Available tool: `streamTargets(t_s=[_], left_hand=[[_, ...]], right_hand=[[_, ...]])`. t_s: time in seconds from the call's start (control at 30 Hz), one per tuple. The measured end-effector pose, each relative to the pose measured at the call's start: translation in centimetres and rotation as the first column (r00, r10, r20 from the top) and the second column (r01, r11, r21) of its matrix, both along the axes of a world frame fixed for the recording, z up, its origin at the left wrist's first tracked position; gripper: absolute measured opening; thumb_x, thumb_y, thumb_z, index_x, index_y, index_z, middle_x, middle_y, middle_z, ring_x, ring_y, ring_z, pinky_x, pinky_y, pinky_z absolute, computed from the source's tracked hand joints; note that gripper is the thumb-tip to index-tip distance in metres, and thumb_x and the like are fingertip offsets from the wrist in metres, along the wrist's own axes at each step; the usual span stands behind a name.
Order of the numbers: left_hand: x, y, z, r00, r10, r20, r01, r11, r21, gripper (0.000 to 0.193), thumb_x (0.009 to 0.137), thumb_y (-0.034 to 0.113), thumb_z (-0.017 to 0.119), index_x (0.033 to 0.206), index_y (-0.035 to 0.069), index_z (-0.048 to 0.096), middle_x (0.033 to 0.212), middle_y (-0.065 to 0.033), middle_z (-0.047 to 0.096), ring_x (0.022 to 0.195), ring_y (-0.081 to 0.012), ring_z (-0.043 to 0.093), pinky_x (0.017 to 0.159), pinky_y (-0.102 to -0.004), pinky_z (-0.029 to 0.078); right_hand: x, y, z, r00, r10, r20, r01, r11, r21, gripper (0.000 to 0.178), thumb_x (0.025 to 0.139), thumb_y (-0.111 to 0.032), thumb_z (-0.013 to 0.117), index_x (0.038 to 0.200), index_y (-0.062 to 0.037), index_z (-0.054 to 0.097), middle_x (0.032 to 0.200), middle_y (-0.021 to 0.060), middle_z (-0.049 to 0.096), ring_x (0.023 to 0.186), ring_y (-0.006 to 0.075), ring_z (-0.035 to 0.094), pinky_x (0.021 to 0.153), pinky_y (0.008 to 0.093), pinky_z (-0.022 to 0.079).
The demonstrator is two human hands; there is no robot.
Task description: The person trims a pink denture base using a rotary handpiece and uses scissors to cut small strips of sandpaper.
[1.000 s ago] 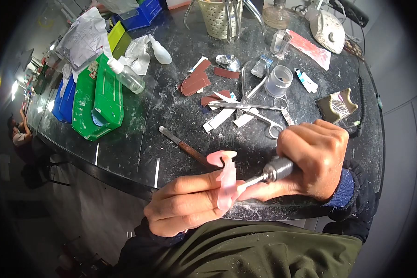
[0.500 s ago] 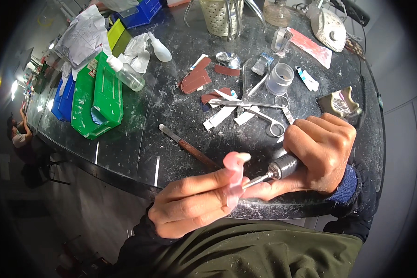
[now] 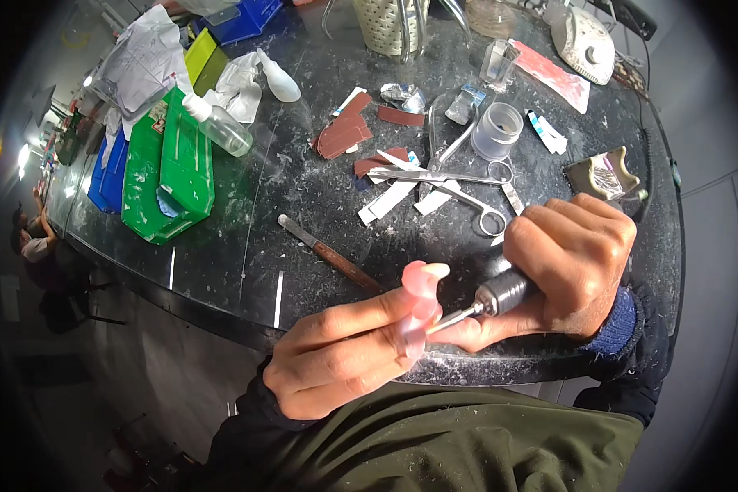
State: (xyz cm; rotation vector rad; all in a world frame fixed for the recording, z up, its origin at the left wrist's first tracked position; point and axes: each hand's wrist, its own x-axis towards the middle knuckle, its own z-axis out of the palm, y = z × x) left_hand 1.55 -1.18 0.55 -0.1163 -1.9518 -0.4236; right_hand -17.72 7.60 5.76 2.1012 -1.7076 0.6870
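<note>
My left hand (image 3: 336,357) pinches a small pink dental plate (image 3: 422,307) with a whitish tooth-like tip at its upper end. A black rotary handpiece (image 3: 504,291) lies in the closed grip of my right hand (image 3: 570,266). Its thin metal bit meets the lower part of the pink plate, close to my left fingertips; whether it touches is hard to tell. Beyond my hands lie scissors (image 3: 451,180), brown sandpaper pieces (image 3: 344,131) and a wooden-handled tool (image 3: 336,258) whose near end reaches toward my left hand.
Green bins (image 3: 184,176) and a spray bottle (image 3: 217,123) stand at the left. Farther back are a perforated cream basket (image 3: 383,29) and a clear cup (image 3: 496,131). A bur holder (image 3: 605,176) and a cream control box (image 3: 582,49) sit at the right. A person (image 3: 41,246) is far left.
The pink plate has tilted slightly and its top has shifted a little to the right. My right hand has edged slightly right, with the handpiece still in it.
</note>
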Motion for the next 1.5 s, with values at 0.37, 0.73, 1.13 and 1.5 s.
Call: streamTargets(t_s=[0.37, 0.73, 1.13, 1.5], left_hand=[[-0.1, 0.3, 0.1, 1.000, 0.020, 0.021, -0.022, 0.998, 0.056, 0.017, 0.063, -0.006, 0.077, 0.074, -0.004, 0.063, 0.084, -0.0084, 0.066, 0.087, -0.0249, 0.068, 0.077, -0.0275, 0.058], [1.1, 0.9, 0.5, 0.985, 0.041, 0.169, -0.061, 0.992, 0.111, 0.032, 0.054, -0.007, 0.084, 0.076, 0.006, 0.064, 0.078, -0.0030, 0.061, 0.066, -0.0177, 0.063, 0.059, -0.0312, 0.059], [0.4, 0.7, -0.2, 0.990, 0.074, 0.118, -0.083, 0.994, 0.066, 0.030, 0.054, -0.005, 0.085, 0.073, 0.008, 0.066, 0.077, -0.0027, 0.061, 0.069, -0.0187, 0.063, 0.070, -0.0408, 0.059], [0.0, 0.5, -0.1, 0.999, 0.019, 0.034, -0.020, 0.999, 0.029, 0.018, 0.063, -0.005, 0.078, 0.075, -0.005, 0.065, 0.083, -0.0089, 0.066, 0.084, -0.0243, 0.068, 0.081, -0.0264, 0.058]], right_hand=[[-0.6, -0.6, -0.7, 0.995, 0.092, -0.038, -0.094, 0.993, -0.070, 0.079, 0.052, -0.081, 0.067, 0.049, -0.0102, 0.031, 0.042, -0.0022, 0.027, 0.033, 0.0135, 0.030, 0.038, 0.0288, 0.019], [-0.5, -0.3, -0.5, 0.995, 0.088, -0.037, -0.090, 0.994, -0.064, 0.079, 0.051, -0.080, 0.067, 0.049, -0.0106, 0.030, 0.044, -0.0015, 0.029, 0.035, 0.0145, 0.032, 0.039, 0.0290, 0.020], [-0.8, -0.5, -1.0, 0.988, 0.146, -0.044, -0.146, 0.989, -0.010, 0.076, 0.054, -0.078, 0.069, 0.053, -0.0105, 0.033, 0.045, -0.0014, 0.030, 0.035, 0.0148, 0.035, 0.039, 0.0299, 0.024], [-0.4, -0.5, -0.4, 0.999, 0.031, -0.019, -0.032, 0.997, -0.074, 0.076, 0.053, -0.079, 0.066, 0.054, -0.0105, 0.033, 0.047, -0.0012, 0.030, 0.037, 0.0140, 0.032, 0.040, 0.0275, 0.020]])
